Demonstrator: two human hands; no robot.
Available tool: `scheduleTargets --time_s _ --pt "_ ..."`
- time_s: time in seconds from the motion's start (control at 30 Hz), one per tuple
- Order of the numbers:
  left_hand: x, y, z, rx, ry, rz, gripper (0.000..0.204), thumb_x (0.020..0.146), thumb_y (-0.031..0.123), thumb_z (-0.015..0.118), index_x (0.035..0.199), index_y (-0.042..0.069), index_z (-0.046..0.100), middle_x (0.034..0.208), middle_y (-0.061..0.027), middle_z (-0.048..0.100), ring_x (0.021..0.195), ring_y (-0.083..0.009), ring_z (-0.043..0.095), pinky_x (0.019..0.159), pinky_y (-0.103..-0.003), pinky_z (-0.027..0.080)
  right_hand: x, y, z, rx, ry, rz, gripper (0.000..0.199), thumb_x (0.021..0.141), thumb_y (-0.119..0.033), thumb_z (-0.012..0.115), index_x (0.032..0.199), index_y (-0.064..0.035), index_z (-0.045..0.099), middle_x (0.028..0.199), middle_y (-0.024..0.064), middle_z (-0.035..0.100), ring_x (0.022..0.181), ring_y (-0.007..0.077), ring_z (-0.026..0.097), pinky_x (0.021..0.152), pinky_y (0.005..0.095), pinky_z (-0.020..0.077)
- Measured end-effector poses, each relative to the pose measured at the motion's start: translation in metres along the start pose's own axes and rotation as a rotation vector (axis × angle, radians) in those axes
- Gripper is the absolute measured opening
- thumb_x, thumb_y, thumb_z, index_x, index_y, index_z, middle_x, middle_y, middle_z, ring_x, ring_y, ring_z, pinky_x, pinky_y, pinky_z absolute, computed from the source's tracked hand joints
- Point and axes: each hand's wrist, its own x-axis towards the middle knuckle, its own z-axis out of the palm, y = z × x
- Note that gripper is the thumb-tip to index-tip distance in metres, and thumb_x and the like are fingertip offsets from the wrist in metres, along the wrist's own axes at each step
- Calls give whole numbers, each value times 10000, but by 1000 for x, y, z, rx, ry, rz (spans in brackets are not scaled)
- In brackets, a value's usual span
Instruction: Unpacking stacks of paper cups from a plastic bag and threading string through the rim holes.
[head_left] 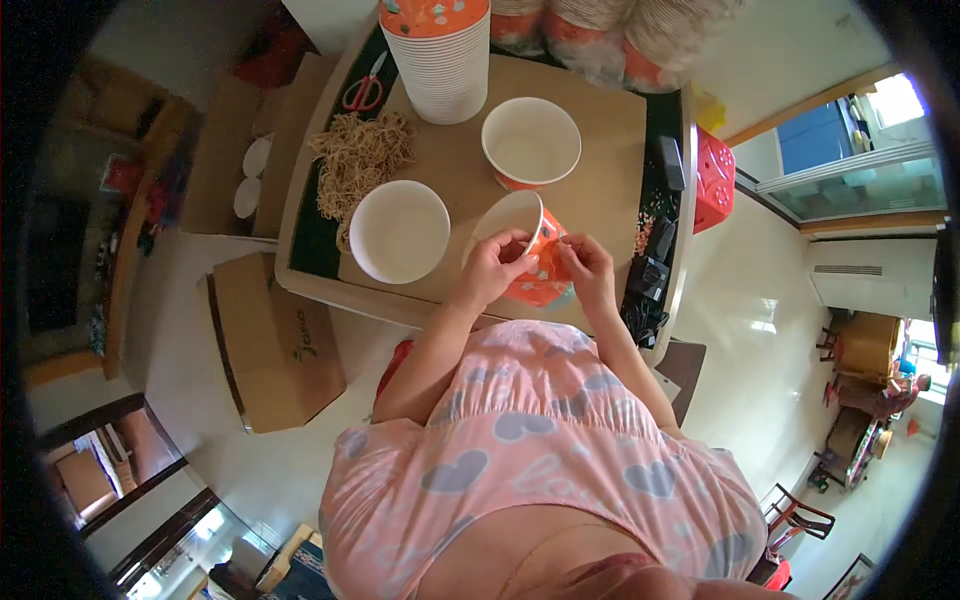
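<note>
Three loose paper tubs share the cardboard sheet (612,130). From the left, a pile of cord (365,155) and red-handled scissors (363,92) lie at the table's edge, probably to leave the middle free. Next, the left tub (400,232) stands upright with its mouth up, near the cord, while the tall stack (437,75) sits farther back, perhaps so it stays out of the elbows' way. The left hand (500,265) is clamped on the rim of the held tub (550,252), which is tipped just above the sheet's near side, seemingly to bring its wall toward the wearer. Behind it stands the back tub (531,142). The right hand (588,266) has its fingertips pinched together at the held tub's orange wall; whether they also grip something thin is too small to tell. As for materials, the cord is tan, thin and kinked, loosely matted; the left tub is smooth, white inside and round-lipped; the stack shows close ribbed rims under an orange printed top; the held tub's wall is orange with a printed pattern.
</note>
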Motion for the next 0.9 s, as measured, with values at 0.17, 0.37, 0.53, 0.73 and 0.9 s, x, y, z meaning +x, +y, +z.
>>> scheduleTargets --time_s 0.17,0.37,0.53,0.73,0.9 --pt "2 -8 3 -11 -37 -44 234 767 33 613 992 -9 568 872 -28 612 790 -99 582 740 -248 474 0 14 -2 -56 -36 -20 81 856 -76 587 898 -7 579 697 11 586 635 43 520 552 180 417" --pt "12 -27 4 27 4 -38 230 758 13 597 985 -27 588 897 -54 631 789 -109 590 734 -254 481 -5 11 4 -62 38 31 81 849 -69 597 855 4 561 665 13 558 606 38 492 515 188 395" --pt "14 -32 14 143 24 63 209 738 2 602 946 -17 614 833 -64 654 737 -113 611 693 -257 496 -10 6 3 -267 63 -169 92 845 -79 606 832 -2 558 670 21 566 607 55 493 534 212 415" --pt "11 -33 19 290 -6 64 228 726 30 621 951 -7 611 818 -69 659 717 -120 618 677 -267 497 2 9 -5 -200 185 -100 122 874 -113 572 849 6 558 680 17 564 618 54 489 543 212 414" --pt "7 -22 24 460 84 108 266 725 18 581 989 10 610 850 -124 659 729 -214 644 679 -305 509 -4 9 -9 -76 95 -50 120 892 -113 544 903 4 569 714 0 574 645 46 489 571 201 411"
